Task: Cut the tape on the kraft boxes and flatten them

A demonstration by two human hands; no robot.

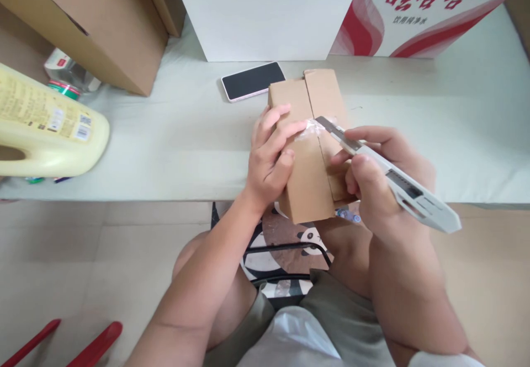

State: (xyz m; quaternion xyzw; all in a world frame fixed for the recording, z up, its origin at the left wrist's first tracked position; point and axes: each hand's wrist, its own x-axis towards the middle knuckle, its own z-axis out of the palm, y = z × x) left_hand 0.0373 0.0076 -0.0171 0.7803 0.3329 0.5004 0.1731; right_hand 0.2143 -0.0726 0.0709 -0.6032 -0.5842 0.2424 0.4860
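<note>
A small brown cardboard box (308, 185) lies at the near edge of the pale table (174, 146), partly overhanging it. My left hand (271, 157) grips the box's left side, fingers wrapped over its top by a strip of clear tape (311, 128). My right hand (379, 182) is closed round a grey utility knife (397, 182). The knife's blade tip rests at the tape on the box's centre seam. The far flaps of the box are slightly raised.
A phone (252, 81) lies face up behind the box. A big yellow jug (45, 129) lies at the left, by a brown carton (107, 25). White and red cartons (418, 8) stand along the back. My knees and a panda-patterned stool (290, 245) are below.
</note>
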